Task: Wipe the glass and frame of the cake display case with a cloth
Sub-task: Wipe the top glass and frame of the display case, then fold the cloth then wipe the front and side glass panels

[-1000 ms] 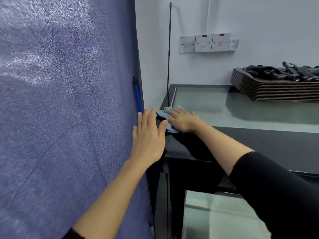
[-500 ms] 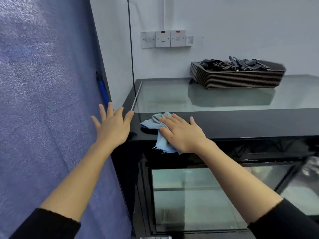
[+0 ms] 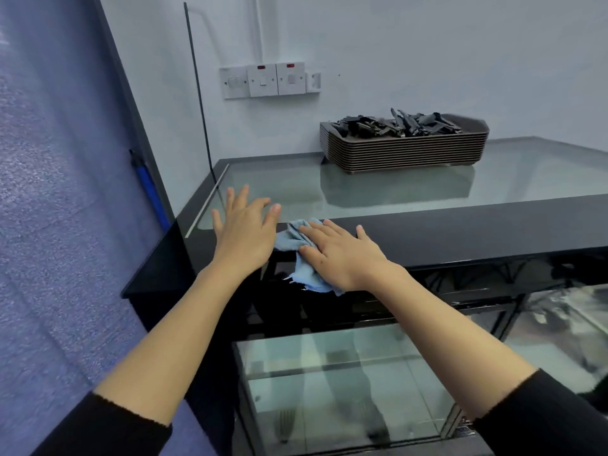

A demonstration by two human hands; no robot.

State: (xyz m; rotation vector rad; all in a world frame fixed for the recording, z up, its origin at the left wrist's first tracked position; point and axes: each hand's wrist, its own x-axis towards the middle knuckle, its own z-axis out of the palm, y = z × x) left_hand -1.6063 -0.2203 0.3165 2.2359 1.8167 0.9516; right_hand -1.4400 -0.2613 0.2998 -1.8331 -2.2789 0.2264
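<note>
Change since earlier: the left hand (image 3: 245, 233) has come off the blue padded panel (image 3: 59, 225) and now hovers over the near left corner of the display case (image 3: 460, 235); the right hand (image 3: 342, 255) and cloth (image 3: 297, 255) have slid along the black top frame, away from that corner.
Front glass: nearest of all, the glass front pane (image 3: 345, 383) shows pale shelves inside and faint reflections of the forearms.
Sleeves: black sleeves end at mid-forearm on both arms.
Right hand: palm down on the light blue cloth, fingers (image 3: 316, 232) stretched flat and together, pressing rather than gripping; nothing is pinched.
Cloth: crumpled on the front edge of the black frame, one frayed end hanging over the lip below the wrist.
Left hand: open, fingers spread, empty, just beside the cloth; whether it touches the frame cannot be told.
Top surface: a glass panel (image 3: 411, 185) set in the black frame, reflecting the trays.
Blue pole: a blue-handled pole (image 3: 149, 189) leans between the padded panel and the case.
Trays: a stack of brown trays (image 3: 404, 151) stands at the back, the top one filled with black clips (image 3: 394, 123).
Wall: white wall switches (image 3: 268, 80) sit above, and a thin black rod (image 3: 197, 83) stands upright at the rear left corner.
</note>
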